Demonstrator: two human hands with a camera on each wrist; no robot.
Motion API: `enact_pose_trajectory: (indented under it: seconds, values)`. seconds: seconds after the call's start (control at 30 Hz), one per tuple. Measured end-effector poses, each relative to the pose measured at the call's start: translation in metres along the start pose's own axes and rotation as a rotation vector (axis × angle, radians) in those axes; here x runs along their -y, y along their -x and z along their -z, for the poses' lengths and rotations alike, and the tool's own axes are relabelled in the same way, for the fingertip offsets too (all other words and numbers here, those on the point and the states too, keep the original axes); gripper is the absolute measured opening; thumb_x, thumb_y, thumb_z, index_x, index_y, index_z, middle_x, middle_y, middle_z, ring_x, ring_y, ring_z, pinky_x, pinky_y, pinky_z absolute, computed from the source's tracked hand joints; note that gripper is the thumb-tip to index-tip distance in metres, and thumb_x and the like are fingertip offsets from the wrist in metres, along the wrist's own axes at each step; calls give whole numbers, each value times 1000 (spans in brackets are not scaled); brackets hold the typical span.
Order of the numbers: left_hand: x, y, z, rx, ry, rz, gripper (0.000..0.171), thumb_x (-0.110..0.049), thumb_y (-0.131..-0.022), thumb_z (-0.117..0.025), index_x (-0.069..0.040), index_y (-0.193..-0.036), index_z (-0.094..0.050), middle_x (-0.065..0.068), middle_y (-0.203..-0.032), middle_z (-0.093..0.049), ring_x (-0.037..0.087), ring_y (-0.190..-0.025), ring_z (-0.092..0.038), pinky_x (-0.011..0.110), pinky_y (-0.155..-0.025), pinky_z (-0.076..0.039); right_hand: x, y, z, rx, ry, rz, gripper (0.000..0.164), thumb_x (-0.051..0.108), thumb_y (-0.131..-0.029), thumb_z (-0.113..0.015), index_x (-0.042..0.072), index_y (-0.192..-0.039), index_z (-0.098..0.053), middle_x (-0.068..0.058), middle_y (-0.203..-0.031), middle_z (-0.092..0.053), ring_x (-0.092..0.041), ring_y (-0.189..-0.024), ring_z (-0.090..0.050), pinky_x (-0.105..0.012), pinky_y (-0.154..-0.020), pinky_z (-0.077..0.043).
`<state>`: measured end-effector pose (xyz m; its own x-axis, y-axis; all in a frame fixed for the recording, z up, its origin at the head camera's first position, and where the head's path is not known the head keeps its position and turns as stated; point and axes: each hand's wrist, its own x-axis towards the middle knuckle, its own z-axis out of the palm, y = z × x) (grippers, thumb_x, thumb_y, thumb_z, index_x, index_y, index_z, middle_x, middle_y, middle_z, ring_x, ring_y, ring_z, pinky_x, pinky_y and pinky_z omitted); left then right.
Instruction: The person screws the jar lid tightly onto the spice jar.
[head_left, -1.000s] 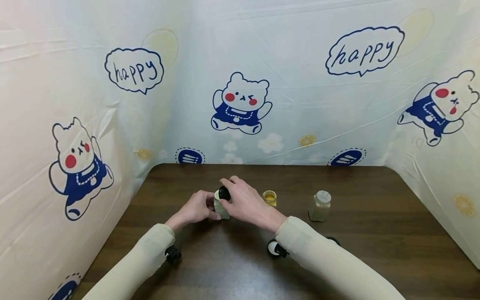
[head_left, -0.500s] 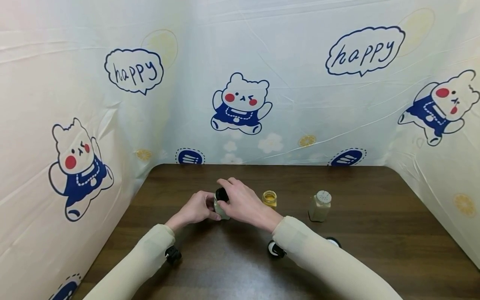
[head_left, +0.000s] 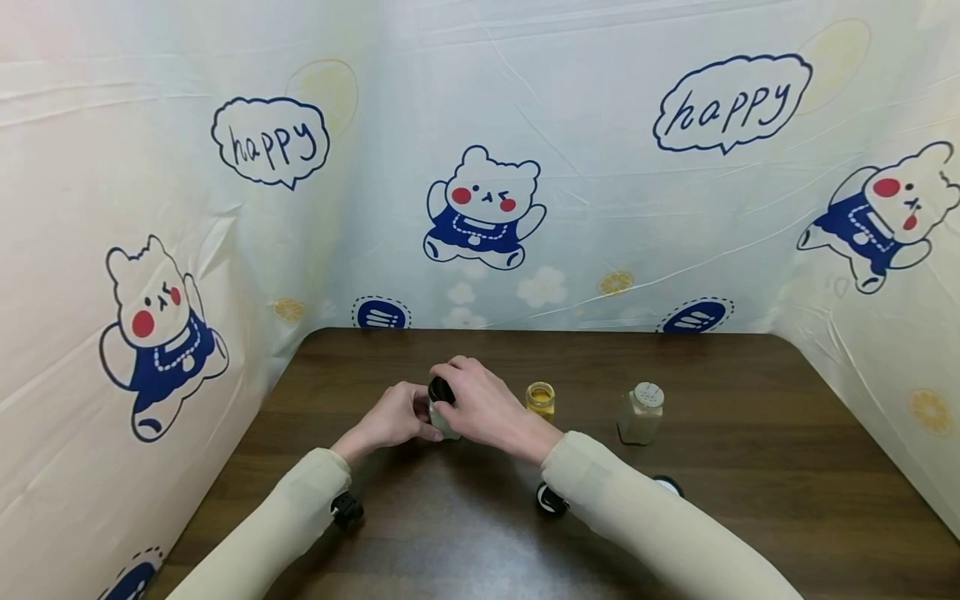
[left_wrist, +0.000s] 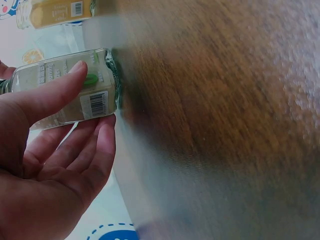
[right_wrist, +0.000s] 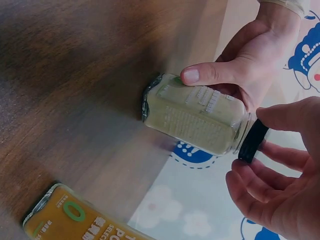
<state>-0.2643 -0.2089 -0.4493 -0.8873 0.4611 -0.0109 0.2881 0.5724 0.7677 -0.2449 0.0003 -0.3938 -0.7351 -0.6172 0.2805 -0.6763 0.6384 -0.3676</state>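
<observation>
My left hand (head_left: pixel 392 415) grips a square glass spice jar (right_wrist: pixel 195 115) of pale powder near the left of the table, thumb on one face and fingers around the other side. The jar stands upright. Thumb and fingers of my right hand (head_left: pixel 483 406) pinch a black screw lid (right_wrist: pixel 253 140) on the jar's mouth. To the right stands a jar of yellow powder (head_left: pixel 540 400), its mouth uncovered. Farther right is another pale-powder jar (head_left: pixel 640 417) with a white perforated top.
A round black-and-white lid (head_left: pixel 542 498) lies by my right sleeve, partly covered. Another black-rimmed lid (head_left: pixel 667 483) shows behind that sleeve. A printed cloth (head_left: pixel 480 100) surrounds the back and sides of the brown wooden table (head_left: pixel 750 417).
The black lid, tilted with the jar's pale top showing beside it a second ago, now covers the mouth. My right hand has shifted slightly left; my left hand stays put.
</observation>
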Motion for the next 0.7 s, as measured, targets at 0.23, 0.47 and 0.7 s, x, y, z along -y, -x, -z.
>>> enact_pose_trajectory:
  seconds: [0.23,0.47,0.7]
  values:
    - [-1,0,0,4,-3,10,32,-2,-80,-92,-7,-109,-78,8,-91,-75,16,-75,-61,35,-73,-51,2,-1,1,4,28,22,38,21,-101,-74,4,-134,-68,-14,-128,-65,-28,-114,-61,-35,-92,-55]
    - [-1,0,0,0,3,15,33,-2,-79,-92,-6,-109,-78,4,-93,-76,16,-78,-63,36,-76,-53,3,-2,1,11,45,35,36,22,-102,-71,4,-133,-70,-14,-125,-64,-27,-109,-59,-34,-87,-55]
    - [-1,0,0,3,6,10,34,-1,-80,-92,-5,-110,-77,5,-96,-76,15,-82,-68,34,-78,-57,3,-3,0,20,62,37,36,21,-102,-71,5,-134,-70,-13,-124,-64,-26,-107,-58,-33,-85,-55]
